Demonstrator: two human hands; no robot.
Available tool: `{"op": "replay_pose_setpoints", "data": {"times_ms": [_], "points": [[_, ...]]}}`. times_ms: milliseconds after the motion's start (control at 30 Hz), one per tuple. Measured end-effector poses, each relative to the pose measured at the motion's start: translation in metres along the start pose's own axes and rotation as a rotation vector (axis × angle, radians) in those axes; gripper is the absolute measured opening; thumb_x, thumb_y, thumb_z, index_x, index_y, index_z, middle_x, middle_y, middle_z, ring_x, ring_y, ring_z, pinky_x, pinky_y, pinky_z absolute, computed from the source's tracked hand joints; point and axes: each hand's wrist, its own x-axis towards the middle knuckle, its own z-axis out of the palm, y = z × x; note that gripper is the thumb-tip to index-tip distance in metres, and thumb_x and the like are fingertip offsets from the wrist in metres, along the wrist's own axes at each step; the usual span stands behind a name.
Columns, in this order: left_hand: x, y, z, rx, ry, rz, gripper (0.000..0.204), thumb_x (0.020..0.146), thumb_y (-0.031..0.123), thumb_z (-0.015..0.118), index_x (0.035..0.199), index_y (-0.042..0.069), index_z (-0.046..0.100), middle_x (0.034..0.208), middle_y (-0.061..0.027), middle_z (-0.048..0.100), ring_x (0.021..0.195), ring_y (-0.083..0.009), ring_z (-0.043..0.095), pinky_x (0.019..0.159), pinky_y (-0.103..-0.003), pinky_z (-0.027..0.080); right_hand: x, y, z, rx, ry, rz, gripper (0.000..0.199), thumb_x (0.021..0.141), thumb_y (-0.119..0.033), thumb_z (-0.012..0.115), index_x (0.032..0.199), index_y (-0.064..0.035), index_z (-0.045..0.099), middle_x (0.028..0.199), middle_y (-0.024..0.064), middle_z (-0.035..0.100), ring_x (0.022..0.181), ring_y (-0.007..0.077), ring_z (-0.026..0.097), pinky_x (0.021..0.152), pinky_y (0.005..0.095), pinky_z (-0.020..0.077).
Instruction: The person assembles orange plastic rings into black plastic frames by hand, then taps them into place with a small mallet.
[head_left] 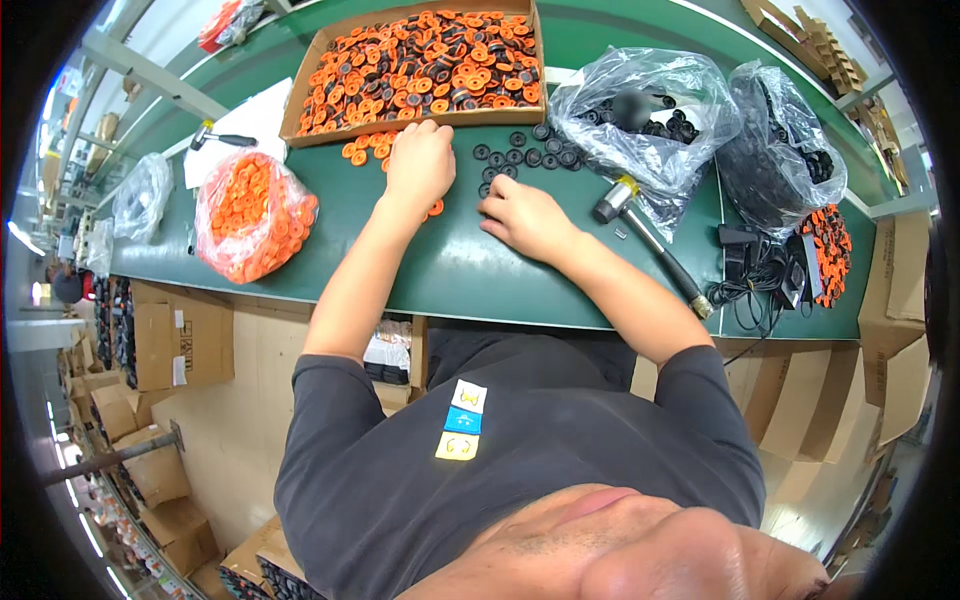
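well to the left of the left hand, a small mallet [225, 138] lies on a white sheet [262, 112], and nearer to that hand stands a clear bag of orange discs [255, 215], full to its mouth, so that supply looks barely used. just beyond the left hand, a shallow cardboard box [490, 117] is heaped with orange-and-black pieces [420, 70]; these seem to be joined pairs, which would make a large share of the work done. a few loose orange discs [359, 157] lie just left of the left hand's fingers, apparently awaiting their turn. the left hand [422, 160] is bent with its knuckles up and its fingertips out of sight, so i cannot tell whether it has hold of anything; one orange disc [436, 208] shows by its wrist. between the hands and beyond the right one, a loose group of black discs [515, 157] lies flat, seemingly not yet paired. the right hand [525, 215] is half curled, its fingertips close beside the nearest of these; whether it pinches one i cannot tell. to its right rests a larger mallet [655, 243], and past that two clear bags, a near one [690, 105] and a far one [775, 165], hold many more black parts, so plenty appears left.
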Motion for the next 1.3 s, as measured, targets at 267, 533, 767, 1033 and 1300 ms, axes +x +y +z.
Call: {"op": "replay_pose_setpoints", "data": {"times_ms": [267,533,767,1033,1300], "points": [[0.018,0.056,0.018,-0.951,0.165,-0.189,0.021,0.087,0.002,0.071,0.107,0.0,0.066,0.104,-0.0083,0.06,0.083,-0.014,0.066,0.075,-0.026,0.054,-0.013,0.016,-0.026,0.24,0.224,0.115,0.021,0.085,-0.008,0.07,0.104,-0.0035,0.062,0.103,0.0146,0.055,0.09,0.0351,0.062,0.079,0.0419,0.0533],[-0.004,0.076,0.027,-1.535,-0.048,-0.392,0.029,0.09,-0.007,0.066,0.118,-0.002,0.06,0.113,-0.0112,0.066,0.101,-0.0167,0.067,0.09,-0.028,0.055,-0.013,0.037,-0.024,0.744,0.566,0.312,0.025,0.092,0.009,0.057,0.115,0.0028,0.061,0.113,0.0113,0.054,0.097,0.0185,0.065,0.085,0.0291,0.0576],[-0.005,0.07,0.026,-1.647,-0.202,-0.461,0.035,0.09,-0.007,0.067,0.124,-0.006,0.058,0.115,-0.0133,0.068,0.104,-0.0171,0.068,0.094,-0.029,0.055,-0.015,0.03,-0.031,1.022,0.576,0.395,0.025,0.094,0.008,0.059,0.119,0.0048,0.059,0.12,0.0105,0.055,0.101,0.0203,0.069,0.087,0.0294,0.0583],[-0.008,0.07,0.024,-1.548,-0.252,-0.416,0.035,0.093,-0.003,0.066,0.127,-0.005,0.06,0.113,-0.0101,0.068,0.104,-0.0144,0.066,0.095,-0.027,0.053,-0.013,0.028,-0.035,0.892,0.59,0.376,0.025,0.091,0.008,0.064,0.115,0.0044,0.067,0.12,0.0104,0.057,0.099,0.0157,0.067,0.086,0.0262,0.0575],[-0.008,0.068,0.029,-1.566,-0.249,-0.408,0.036,0.095,0.002,0.065,0.13,-0.003,0.06,0.111,-0.0083,0.07,0.103,-0.0123,0.066,0.094,-0.026,0.051,-0.011,0.025,-0.034,0.914,0.568,0.401,0.031,0.087,0.005,0.07,0.118,0.0035,0.067,0.12,0.0087,0.058,0.096,0.0139,0.065,0.087,0.0252,0.0571]]}}
